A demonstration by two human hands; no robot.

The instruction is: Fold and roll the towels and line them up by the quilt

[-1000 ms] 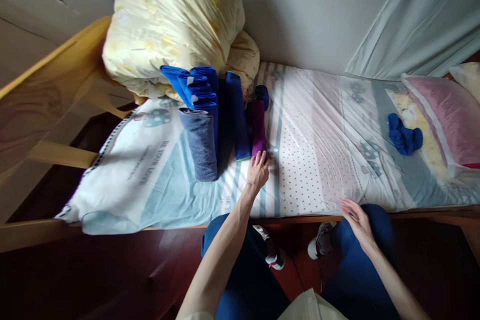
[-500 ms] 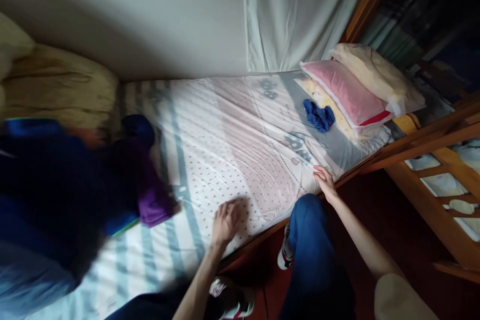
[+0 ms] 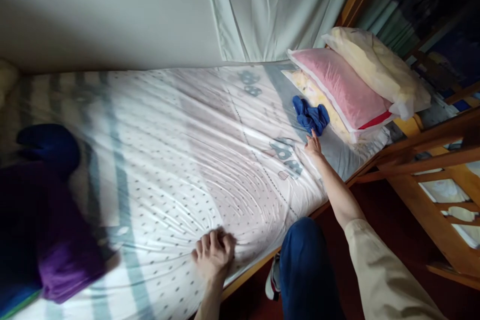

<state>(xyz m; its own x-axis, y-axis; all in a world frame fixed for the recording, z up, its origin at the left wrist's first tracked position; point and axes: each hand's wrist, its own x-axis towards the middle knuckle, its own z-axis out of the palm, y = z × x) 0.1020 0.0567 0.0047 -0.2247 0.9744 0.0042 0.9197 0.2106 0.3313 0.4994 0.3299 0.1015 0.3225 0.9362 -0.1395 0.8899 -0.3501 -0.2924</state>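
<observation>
My left hand presses down on the dotted bed sheet near the bed's front edge. Its fingers are curled under with the tips hidden, and creases fan out from it. Farther right, my right hand stretches over the sheet with the index finger extended. That fingertip is at the lower edge of a crumpled blue cloth, which lies on the grey band of the sheet; whether they touch I cannot tell.
A pink pillow and a cream pillow are stacked at the right end. Purple and navy clothing lies at the left. A pale curtain hangs behind; a wooden rail borders the bed's right end.
My right hand has moved from the bed's edge up to the blue cloth. My left hand stays on the sheet. The view has shifted, with the clothing farther left.
</observation>
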